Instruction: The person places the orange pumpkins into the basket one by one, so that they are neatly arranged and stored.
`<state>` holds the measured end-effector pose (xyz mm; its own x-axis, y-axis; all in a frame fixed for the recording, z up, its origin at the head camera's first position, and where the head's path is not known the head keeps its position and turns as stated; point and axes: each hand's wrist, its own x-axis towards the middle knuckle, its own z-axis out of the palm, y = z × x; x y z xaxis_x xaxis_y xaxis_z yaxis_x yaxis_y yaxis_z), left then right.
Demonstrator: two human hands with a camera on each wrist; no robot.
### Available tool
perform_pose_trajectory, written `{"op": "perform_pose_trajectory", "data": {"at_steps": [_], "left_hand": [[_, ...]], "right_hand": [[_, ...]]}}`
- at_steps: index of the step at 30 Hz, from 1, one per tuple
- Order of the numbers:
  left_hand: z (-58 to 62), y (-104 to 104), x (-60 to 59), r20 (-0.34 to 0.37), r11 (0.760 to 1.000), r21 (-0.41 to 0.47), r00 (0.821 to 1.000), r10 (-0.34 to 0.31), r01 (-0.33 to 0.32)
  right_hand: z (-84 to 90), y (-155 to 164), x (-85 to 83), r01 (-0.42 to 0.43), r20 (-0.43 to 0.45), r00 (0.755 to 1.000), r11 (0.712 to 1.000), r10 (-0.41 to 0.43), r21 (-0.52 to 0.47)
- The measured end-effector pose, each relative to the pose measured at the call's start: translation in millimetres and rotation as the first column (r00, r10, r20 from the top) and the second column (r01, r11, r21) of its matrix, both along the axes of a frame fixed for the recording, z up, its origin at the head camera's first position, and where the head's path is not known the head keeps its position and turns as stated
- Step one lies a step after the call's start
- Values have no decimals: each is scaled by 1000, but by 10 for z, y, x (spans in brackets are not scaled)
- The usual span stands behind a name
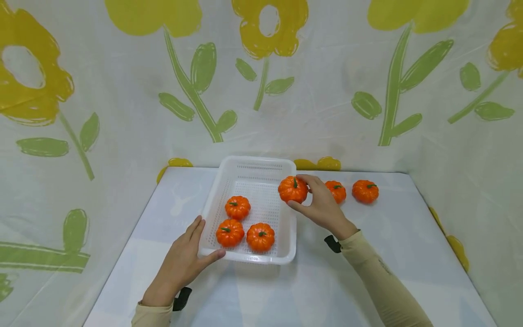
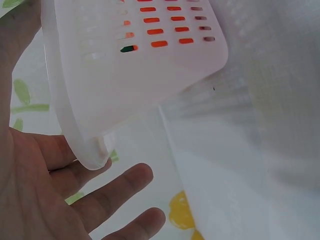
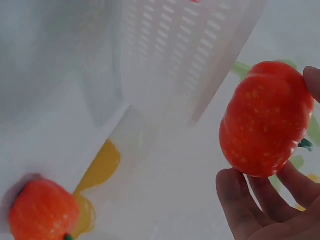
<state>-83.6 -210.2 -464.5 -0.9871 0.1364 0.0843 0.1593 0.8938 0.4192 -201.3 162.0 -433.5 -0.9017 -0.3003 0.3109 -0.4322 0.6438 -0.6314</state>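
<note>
beige long sleeves (image 1: 380, 272) — black wrist straps (image 1: 333, 244) — bare hands.

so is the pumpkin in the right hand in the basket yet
Not yet. The right hand holds the pumpkin above the basket's right rim; three others already lie inside.

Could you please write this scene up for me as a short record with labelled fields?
Setting: white table with flower-print sheets behind and beside it
Basket: white perforated basket on the table
In basket: three orange pumpkins
Right hand: holds a fourth pumpkin over the basket's right rim
Left hand: rests on the basket's near left corner, fingers straight
On table: two more pumpkins right of the basket
</note>
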Motion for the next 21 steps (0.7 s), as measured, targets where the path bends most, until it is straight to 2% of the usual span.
{"op": "perform_pose_trajectory", "data": {"at_steps": [8,17,21], "left_hand": [[-13,2,-5,-7,1000,5,1000,-2,2],[-2,-12,5,3,1000,4,1000,-4,3],[1,-9,-7,19,1000,3,1000,0,0]], "right_hand": [[56,-247,-100,-57,84,995,998,56,7],[-19,-466,-234,-133,118,986,981,117,140],[-43,-531,-279,-149,137,982,977,129,154]]}}
